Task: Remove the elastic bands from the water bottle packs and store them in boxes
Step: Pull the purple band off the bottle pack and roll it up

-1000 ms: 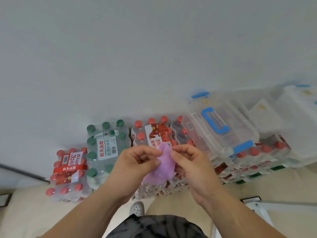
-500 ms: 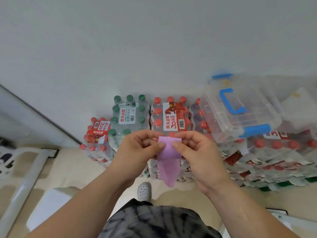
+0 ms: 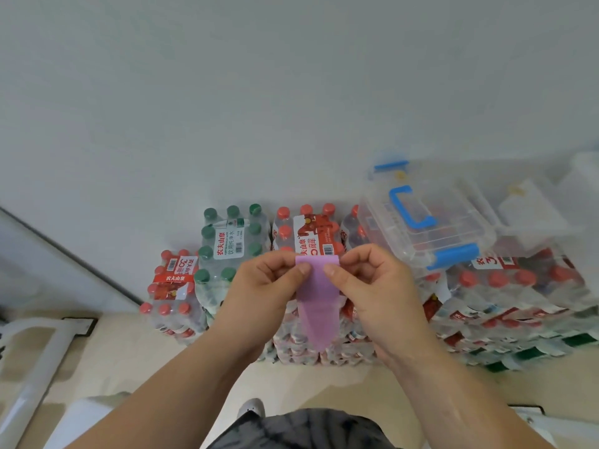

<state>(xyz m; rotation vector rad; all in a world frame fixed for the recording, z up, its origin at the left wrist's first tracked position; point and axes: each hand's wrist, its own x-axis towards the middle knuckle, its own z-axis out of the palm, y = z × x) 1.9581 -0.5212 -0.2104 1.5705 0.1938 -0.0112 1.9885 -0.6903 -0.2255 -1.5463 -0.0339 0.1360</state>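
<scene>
Left hand (image 3: 269,286) and right hand (image 3: 372,286) each pinch a top corner of the purple elastic band (image 3: 316,314), hanging limp and light, soft stretchy stuff, I'd say

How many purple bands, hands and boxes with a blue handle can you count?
purple elastic band: 1
hands: 2 (left hand, right hand)
clear box with blue handle: 1
Total: 4

Purple elastic band (image 3: 316,306), bunched 1 s ago, now hangs unfolded.
</scene>
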